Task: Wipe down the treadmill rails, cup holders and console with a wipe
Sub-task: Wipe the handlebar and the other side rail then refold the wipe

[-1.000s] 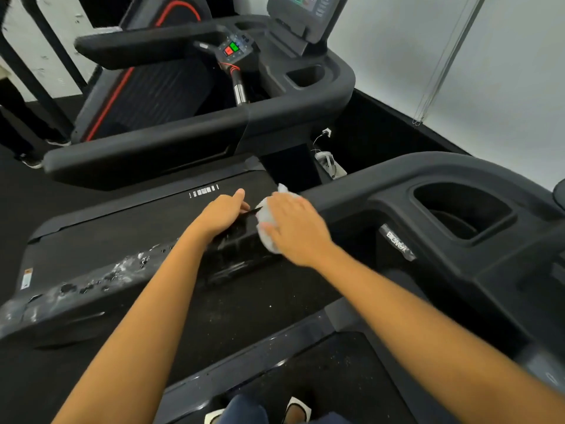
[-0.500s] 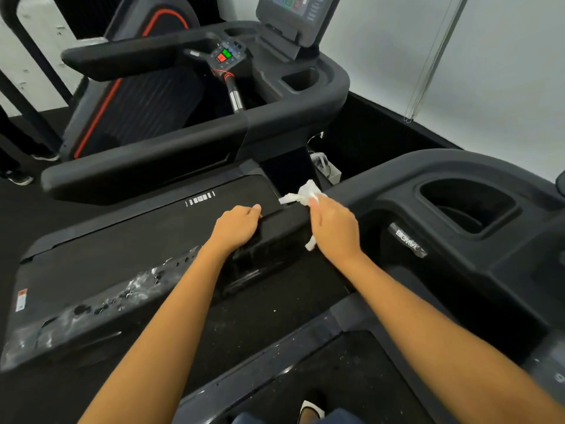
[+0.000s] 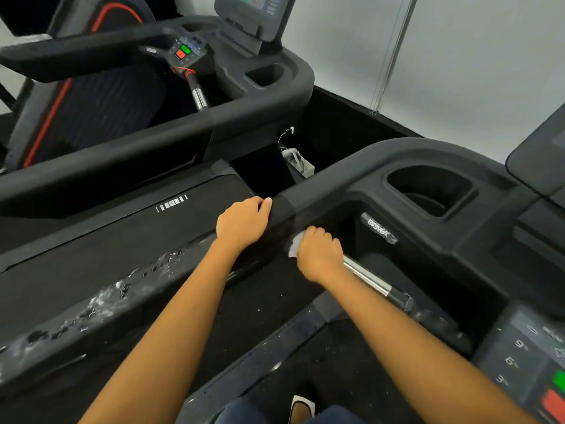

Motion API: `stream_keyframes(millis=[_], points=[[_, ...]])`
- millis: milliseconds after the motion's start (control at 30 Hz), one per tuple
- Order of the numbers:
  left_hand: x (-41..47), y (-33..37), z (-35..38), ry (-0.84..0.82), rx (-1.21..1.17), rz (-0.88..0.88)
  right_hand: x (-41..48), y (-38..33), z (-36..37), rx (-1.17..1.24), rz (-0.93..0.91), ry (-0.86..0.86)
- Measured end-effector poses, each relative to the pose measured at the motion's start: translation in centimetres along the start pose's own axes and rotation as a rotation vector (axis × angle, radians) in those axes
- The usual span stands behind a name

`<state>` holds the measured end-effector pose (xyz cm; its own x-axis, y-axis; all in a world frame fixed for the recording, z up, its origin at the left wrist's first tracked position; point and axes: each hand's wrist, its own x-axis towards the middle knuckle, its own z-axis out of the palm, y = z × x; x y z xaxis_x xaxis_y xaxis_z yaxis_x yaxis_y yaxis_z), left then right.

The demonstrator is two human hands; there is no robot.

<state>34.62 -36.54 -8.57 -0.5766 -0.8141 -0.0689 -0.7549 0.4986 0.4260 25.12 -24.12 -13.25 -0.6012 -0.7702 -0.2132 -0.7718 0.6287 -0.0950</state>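
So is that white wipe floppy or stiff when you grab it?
Probably floppy: the wipe is scrunched into a wad under the right hand. Likely very light, being so small in that grip. Damp or dry cannot be told.

Gym, two treadmills side by side, black floor

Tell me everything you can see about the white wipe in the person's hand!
The wipe is white and looks like thin, soft, crumpled cloth or paper. Only a small bunched bit shows, poking out beside the right hand, whose fingers curl round it and hide the rest. It is pressed against the inner side of the black rail, close to where the shiny metal bar begins. Wet or dry cannot be told.
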Motion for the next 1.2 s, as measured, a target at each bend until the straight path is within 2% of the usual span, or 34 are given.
stream_keyframes(millis=[33,133,200,233,300,333,433,467,500,567,667,833,900,967,1000,1033,1067,1100,1167,1200], points=[[-0.2,-0.1,0.0,0.006,0.014,0.006,1.3,0.7,-0.5,0.097,0.005,-0.076],[-0.6,-0.4,0.0,0.032,0.032,0.029,3.8,2.9,-2.9,0.604,0.104,-0.5],[-0.5,-0.4,0.1,0.04,0.038,0.042,4.1,3.3,-3.8,0.683,0.157,-0.679],[-0.4,-0.4,0.1,0.036,0.038,0.042,4.3,3.2,-4.0,0.667,0.187,-0.706],[-0.1,-0.4,0.3,0.028,0.047,0.043,4.4,2.5,-3.6,0.594,0.223,-0.631],[0.0,-0.4,0.4,0.028,0.059,0.047,4.1,2.1,-3.0,0.492,0.219,-0.505],[0.3,-0.1,0.8,0.043,0.108,0.064,1.3,-0.4,0.7,0.01,0.21,0.122],[0.4,0.1,0.9,0.044,0.115,0.07,0.6,-1.4,2.0,-0.114,0.23,0.242],[0.6,0.4,0.9,0.038,0.117,0.079,0.1,-2.3,3.1,-0.192,0.271,0.28],[0.9,0.9,0.9,0.022,0.111,0.119,-0.2,-3.5,4.5,-0.295,0.337,0.307],[1.3,1.5,0.8,-0.027,0.085,0.189,0.3,-3.8,3.2,-0.289,0.37,0.282],[1.4,1.2,0.8,-0.077,0.088,0.244,2.3,-1.7,-0.5,0.063,0.349,0.062],[1.4,0.8,0.7,-0.098,0.086,0.264,3.0,-0.6,-1.6,0.219,0.337,-0.123],[1.5,0.5,0.6,-0.12,0.072,0.282,4.0,0.5,-2.8,0.543,0.329,-0.39],[1.5,0.4,0.5,-0.131,0.06,0.294,4.2,0.7,-3.2,0.625,0.332,-0.471],[1.5,0.3,0.5,-0.132,0.045,0.309,4.3,0.6,-3.2,0.604,0.347,-0.476],[1.5,0.2,0.5,-0.122,0.041,0.325,4.1,0.3,-2.7,0.48,0.38,-0.398],[1.4,0.1,0.6,-0.102,0.058,0.34,3.7,-0.2,-1.7,0.315,0.397,-0.237],[1.1,0.1,0.9,-0.039,0.121,0.367,1.6,-2.1,1.5,-0.05,0.373,0.191],[0.9,0.3,1.1,-0.001,0.149,0.379,0.7,-3.2,3.0,-0.175,0.383,0.318]])
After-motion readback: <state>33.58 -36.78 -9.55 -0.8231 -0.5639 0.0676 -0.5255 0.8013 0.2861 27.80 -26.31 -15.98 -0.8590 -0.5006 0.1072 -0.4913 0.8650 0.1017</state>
